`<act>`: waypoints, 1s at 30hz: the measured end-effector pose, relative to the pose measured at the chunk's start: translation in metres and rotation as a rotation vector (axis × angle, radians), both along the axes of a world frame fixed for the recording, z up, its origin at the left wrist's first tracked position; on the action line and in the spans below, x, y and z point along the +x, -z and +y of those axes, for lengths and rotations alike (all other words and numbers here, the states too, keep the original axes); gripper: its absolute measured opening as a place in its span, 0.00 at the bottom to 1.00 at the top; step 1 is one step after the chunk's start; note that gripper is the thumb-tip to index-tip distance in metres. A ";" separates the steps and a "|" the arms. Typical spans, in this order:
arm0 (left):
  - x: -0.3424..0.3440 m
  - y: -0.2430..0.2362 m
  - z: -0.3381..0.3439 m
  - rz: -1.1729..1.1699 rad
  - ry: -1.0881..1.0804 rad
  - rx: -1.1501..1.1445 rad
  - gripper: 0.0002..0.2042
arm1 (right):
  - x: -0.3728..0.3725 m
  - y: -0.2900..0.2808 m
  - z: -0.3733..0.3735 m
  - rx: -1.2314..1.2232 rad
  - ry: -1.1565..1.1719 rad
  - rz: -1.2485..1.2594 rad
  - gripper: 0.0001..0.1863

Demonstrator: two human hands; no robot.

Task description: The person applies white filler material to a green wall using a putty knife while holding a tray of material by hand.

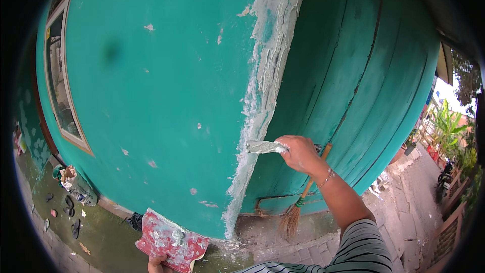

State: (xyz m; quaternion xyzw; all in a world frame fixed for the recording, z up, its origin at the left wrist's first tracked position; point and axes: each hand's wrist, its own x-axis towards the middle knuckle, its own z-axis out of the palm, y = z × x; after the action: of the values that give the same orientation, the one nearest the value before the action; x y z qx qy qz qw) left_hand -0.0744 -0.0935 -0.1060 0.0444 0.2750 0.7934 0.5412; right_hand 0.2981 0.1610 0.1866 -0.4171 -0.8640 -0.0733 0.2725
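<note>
My right hand (299, 155) grips a putty-smeared scraper (260, 146), its blade lying sideways at a thick white putty strip (268, 60) along the vertical corner of the teal wall (151, 71). Below, my left hand (155, 264) holds a red board (171, 237) by its lower edge, with blobs of white putty on top. Small white patches dot the wall left of the corner.
A straw broom (293, 217) leans on the teal plank wall (364, 111) behind my right arm. A bucket with rubbish (77, 184) and sandals (76, 227) lie by a window (65, 76) at left. Potted plants (447, 131) and a paved path (409, 212) are at right.
</note>
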 end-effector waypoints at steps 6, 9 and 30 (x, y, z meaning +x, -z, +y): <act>-0.020 0.031 -0.009 -0.012 0.034 -0.067 0.24 | 0.000 -0.065 0.014 0.176 0.065 0.163 0.11; -0.011 0.034 -0.010 -0.044 0.065 -0.046 0.27 | 0.002 -0.129 0.007 0.367 0.088 0.424 0.13; -0.002 0.075 -0.032 0.010 0.180 -0.207 0.31 | -0.074 0.092 -0.100 -0.828 -0.188 0.171 0.15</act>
State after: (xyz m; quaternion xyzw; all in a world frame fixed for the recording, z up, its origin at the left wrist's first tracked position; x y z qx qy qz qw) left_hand -0.0767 -0.1251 -0.1813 0.0167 0.3531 0.7088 0.6104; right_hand 0.2242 0.0607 0.0950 -0.4151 -0.8290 0.3397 0.1582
